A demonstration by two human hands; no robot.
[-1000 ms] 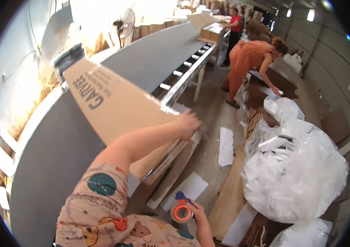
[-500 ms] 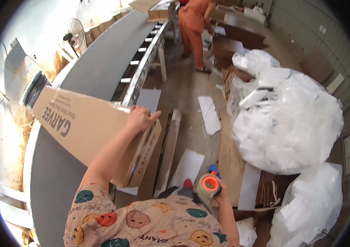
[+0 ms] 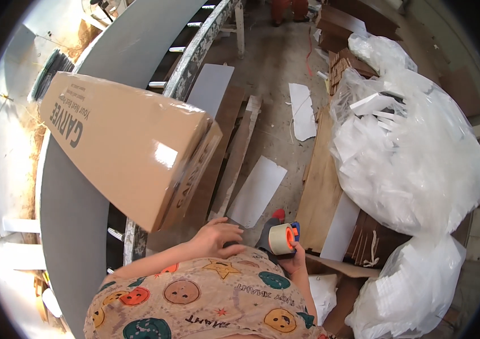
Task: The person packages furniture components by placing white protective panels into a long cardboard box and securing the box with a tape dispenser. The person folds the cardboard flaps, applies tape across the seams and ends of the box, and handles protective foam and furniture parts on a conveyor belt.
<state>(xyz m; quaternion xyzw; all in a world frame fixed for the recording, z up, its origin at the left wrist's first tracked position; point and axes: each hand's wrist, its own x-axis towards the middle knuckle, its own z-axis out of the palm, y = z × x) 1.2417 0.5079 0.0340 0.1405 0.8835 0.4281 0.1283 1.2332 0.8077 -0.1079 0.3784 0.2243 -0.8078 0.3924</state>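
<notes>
A long brown cardboard box (image 3: 121, 135) lies across the belt conveyor at left, its near end jutting past the frame rail. Shiny clear tape runs along that end. My left hand (image 3: 217, 238) is in front of my shirt, off the box, its fingers loosely bent and apart with nothing in them. In my right hand (image 3: 293, 260) is a tape dispenser (image 3: 282, 238), blue with an orange hub and a wide roll of tape. The right fingers wrap round its near side, partly hidden.
The grey conveyor belt (image 3: 70, 209) curves along the left. Large clear bags of white scrap (image 3: 415, 152) stand at right, beside flat boards (image 3: 322, 175). White sheets (image 3: 258, 189) litter the floor. At the far end show a person's orange trouser legs (image 3: 289, 10).
My left hand has left the box's end and come back toward my body. The tape dispenser has turned in my right hand. The view has tipped downward.
</notes>
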